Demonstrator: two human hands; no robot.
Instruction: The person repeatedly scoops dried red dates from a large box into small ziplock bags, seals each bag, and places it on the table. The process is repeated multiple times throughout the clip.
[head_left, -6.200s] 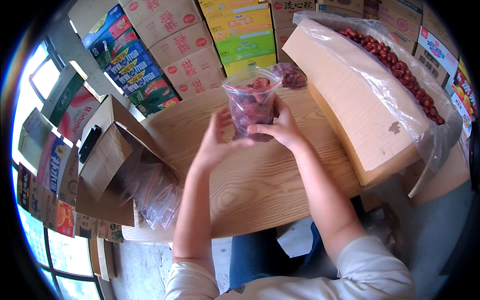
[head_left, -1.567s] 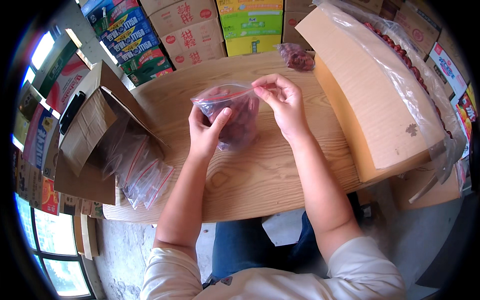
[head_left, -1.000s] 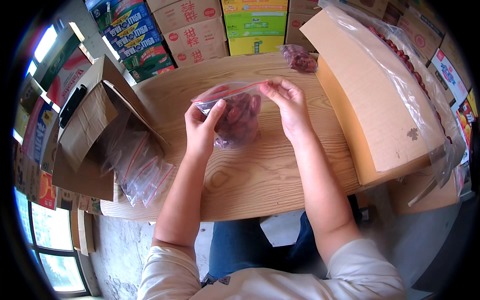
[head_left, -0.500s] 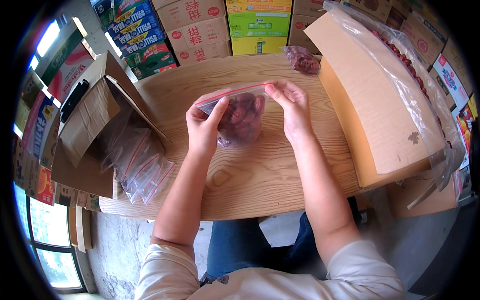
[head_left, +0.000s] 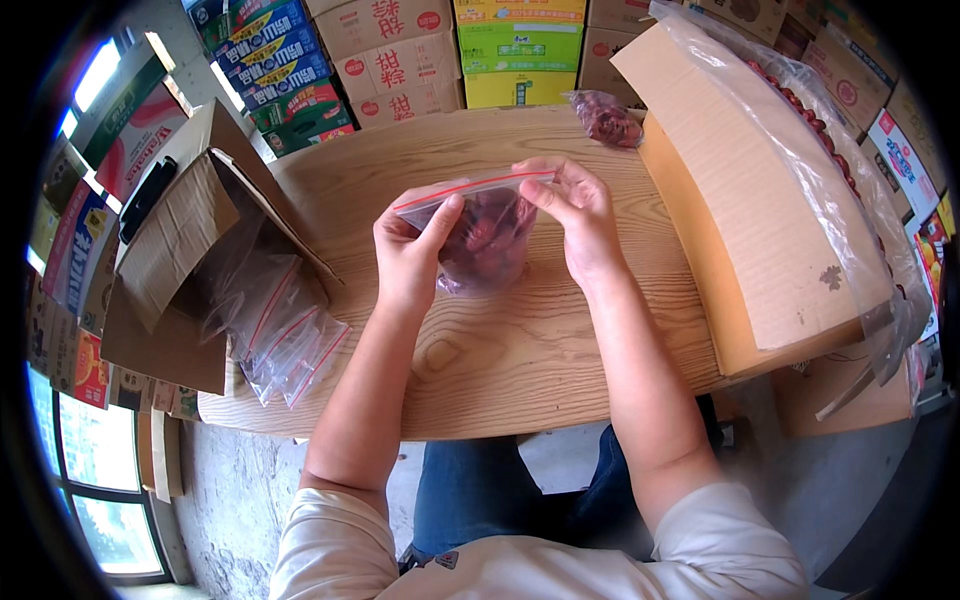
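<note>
A clear zip bag (head_left: 485, 245) of dark red dates stands upright on the wooden table, its red zip strip along the top. My left hand (head_left: 412, 235) grips the bag's upper left side, thumb in front and fingers behind. At the upper right corner, my right hand (head_left: 575, 210) pinches the bag by the zip strip between thumb and fingers. The dates' lower part shows only dimly through the plastic.
To the left, an open cardboard box (head_left: 165, 345) lies tipped, with several flat zip bags (head_left: 290, 340) spilling out. A large carton (head_left: 750, 190) lined with plastic holds red dates on the right. Another filled bag (head_left: 606, 120) rests at the table's far right, before stacked cartons (head_left: 400, 65).
My right hand has turned slightly and slid a little left along the zip strip, its thumb now lower on the bag. The left hand has barely moved.
</note>
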